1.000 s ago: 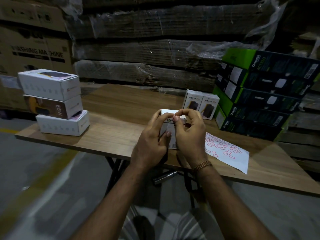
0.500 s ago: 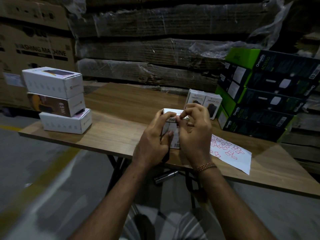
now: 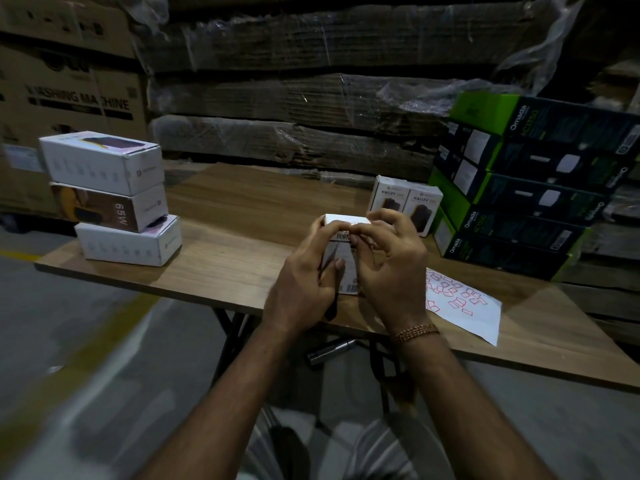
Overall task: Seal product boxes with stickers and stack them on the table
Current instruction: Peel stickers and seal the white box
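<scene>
Both hands [image 3: 304,282] [image 3: 391,268] grip box [image 3: 346,221] betw. them.

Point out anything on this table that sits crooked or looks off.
The stack of three boxes at the table's left end is uneven: each box is turned a little differently and their edges do not line up. The sticker sheet lies slanted near the front edge. The white box held in both hands shows no visible damage.
</scene>
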The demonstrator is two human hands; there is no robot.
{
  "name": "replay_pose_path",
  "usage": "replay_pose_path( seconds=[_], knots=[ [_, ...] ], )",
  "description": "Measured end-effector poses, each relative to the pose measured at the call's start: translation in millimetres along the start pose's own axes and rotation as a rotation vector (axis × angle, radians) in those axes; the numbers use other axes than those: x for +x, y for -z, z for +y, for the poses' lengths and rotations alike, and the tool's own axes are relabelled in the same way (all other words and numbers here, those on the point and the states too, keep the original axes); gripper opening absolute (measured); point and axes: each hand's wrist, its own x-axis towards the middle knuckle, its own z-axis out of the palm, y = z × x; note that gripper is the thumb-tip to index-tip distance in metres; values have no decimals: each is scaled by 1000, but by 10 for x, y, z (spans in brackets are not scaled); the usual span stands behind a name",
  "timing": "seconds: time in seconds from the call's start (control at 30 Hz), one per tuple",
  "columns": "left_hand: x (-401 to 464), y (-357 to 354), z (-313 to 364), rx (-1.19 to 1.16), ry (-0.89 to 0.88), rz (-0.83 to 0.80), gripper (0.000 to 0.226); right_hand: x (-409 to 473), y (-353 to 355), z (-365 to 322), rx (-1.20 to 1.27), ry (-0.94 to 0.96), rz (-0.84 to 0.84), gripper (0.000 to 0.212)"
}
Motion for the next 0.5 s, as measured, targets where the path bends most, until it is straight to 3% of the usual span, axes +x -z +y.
replay_pose_path(
  seconds=[0.33, 0.5],
  knots=[
    [-9, 2, -10, 31, 26, 5, 60, 30, 1, -18, -55, -52, -63, 20],
    [2, 5, -15, 24, 22, -3, 60, 98, 40, 39, 108, -191, -78, 17]
  ],
)
